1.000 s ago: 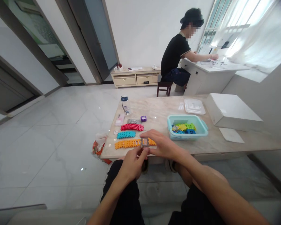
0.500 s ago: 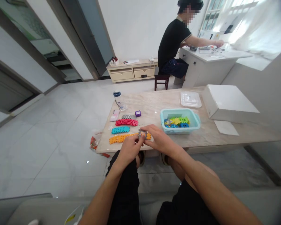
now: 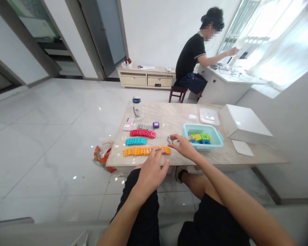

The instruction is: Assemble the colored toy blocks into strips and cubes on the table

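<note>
My right hand point(image 3: 181, 146) has its thumb and forefinger around a small grey toothed building piece point(image 3: 169, 139), low over the table to the left of the light-blue tub. My left hand point(image 3: 154, 168) is open with its fingers apart and nothing in it. Its fingertips overlap the right part of an orange strip of joined pieces point(image 3: 135, 151); whether they touch it I cannot tell. Behind that strip lie a turquoise strip point(image 3: 136, 141), a red strip point(image 3: 143, 133), several grey pieces point(image 3: 143, 127) and a purple block point(image 3: 156, 125).
The light-blue tub point(image 3: 222, 139) holds yellow, green and blue pieces. Farther back are a clear lid point(image 3: 209, 116), a white box point(image 3: 246, 121) and a water bottle point(image 3: 137, 108). A pink phone-like item point(image 3: 128, 124) lies at left. Another person point(image 3: 191, 54) sits at a far desk.
My hands have come apart. The left has drawn back and opened, while the right has moved right with the grey piece. The other person's arm has risen, and my view has shifted.
</note>
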The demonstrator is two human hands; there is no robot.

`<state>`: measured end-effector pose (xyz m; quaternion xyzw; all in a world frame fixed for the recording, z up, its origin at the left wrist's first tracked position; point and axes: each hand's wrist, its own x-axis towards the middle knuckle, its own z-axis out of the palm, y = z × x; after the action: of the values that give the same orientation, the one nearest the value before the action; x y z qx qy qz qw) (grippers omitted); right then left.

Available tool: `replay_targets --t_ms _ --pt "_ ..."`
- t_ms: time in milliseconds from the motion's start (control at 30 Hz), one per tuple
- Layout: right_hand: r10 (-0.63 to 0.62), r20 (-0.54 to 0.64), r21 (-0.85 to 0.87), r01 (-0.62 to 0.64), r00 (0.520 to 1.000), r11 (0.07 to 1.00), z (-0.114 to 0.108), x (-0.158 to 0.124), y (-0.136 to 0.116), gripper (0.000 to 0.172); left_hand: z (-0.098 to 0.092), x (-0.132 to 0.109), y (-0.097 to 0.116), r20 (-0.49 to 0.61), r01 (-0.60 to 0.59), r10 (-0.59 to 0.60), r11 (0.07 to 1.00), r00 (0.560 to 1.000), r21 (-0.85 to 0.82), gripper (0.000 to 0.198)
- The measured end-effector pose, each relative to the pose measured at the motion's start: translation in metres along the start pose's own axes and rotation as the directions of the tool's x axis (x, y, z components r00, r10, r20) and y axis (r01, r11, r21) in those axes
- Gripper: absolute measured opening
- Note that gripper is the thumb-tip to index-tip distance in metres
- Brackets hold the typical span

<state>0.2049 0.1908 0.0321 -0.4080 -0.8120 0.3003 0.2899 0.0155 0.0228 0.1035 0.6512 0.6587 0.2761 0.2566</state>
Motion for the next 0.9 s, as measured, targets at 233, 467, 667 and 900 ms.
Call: replay_targets --t_ms 233,467,667,900 --pt "0.192 0.085 -0.060 -0.188 0.978 0.980 0.023 0.079 0.015 0.027 -0.026 -0.023 -0.038 -0.011 -0.003 0.003 0.999 1.000 0.032 0.031" --pt "0.255 0.337 -0.244 -0.178 0.906 0.953 0.054 0.164 0.037 0.024 -0.043 -0.027 -0.058 0.111 -0.017 -0.009 0.972 0.994 0.235 0.031" --pt "0.235 0.435 -0.249 -0.135 0.869 0.959 0.077 0.187 0.067 0.030 -0.045 -0.027 -0.062 0.227 -0.067 0.027 0.983 0.974 0.169 0.031" --pt "0.143 0.300 -0.109 -0.115 0.943 0.987 0.093 0.193 0.102 0.034 -0.042 -0.030 -0.071 0.144 -0.096 0.076 0.985 0.987 0.142 0.027"
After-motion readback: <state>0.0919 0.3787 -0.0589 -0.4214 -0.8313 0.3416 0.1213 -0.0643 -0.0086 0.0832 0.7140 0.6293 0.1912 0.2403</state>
